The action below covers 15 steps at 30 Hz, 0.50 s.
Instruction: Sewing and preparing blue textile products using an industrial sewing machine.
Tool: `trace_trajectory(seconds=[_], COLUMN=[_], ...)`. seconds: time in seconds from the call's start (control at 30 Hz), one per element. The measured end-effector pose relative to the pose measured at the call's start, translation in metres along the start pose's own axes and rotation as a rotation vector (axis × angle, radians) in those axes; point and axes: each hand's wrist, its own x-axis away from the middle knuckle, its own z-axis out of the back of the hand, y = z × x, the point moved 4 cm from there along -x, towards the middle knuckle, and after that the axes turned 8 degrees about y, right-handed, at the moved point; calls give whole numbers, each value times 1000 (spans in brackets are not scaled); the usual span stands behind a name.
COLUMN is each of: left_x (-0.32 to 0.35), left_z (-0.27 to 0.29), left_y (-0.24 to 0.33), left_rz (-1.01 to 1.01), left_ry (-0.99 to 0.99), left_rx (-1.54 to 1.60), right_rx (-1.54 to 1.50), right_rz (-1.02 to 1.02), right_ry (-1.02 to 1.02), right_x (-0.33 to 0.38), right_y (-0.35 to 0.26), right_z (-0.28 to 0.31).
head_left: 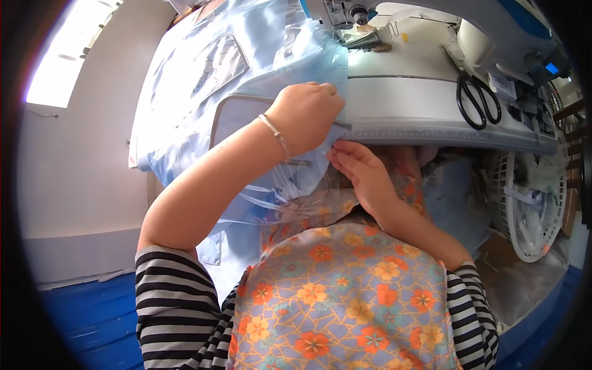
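Shiny light blue fabric with clear plastic and grey-edged panels spreads over the left of the sewing table and hangs over its front. My left hand, a bracelet at its wrist, lies across the fabric with its fingers curled in near the right edge. Its fingertips are hidden, but it appears to grip the cloth. Just below and to the right, my right hand pinches the fabric's lower right edge between thumb and fingers at the table's front edge. Above both hands stands the sewing machine.
Black-handled scissors rest on the right of the table. Small odds and ends lie beside the machine's needle area. A white plastic basket holding clear scraps stands at the lower right. A wall rises on the left.
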Motion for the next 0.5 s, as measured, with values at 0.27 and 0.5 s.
trace_trajectory(seconds=[0.27,0.5], left_x=[-4,0], left_z=[9,16], left_y=[-11,-35], left_rz=[91,154], left_ry=[157,154], left_rx=[310,430], right_rx=[212,135], right_rz=[-108,107], right_ry=[-6,5], right_x=[-9,4], right_y=[15,-1], right_z=[-13,-29])
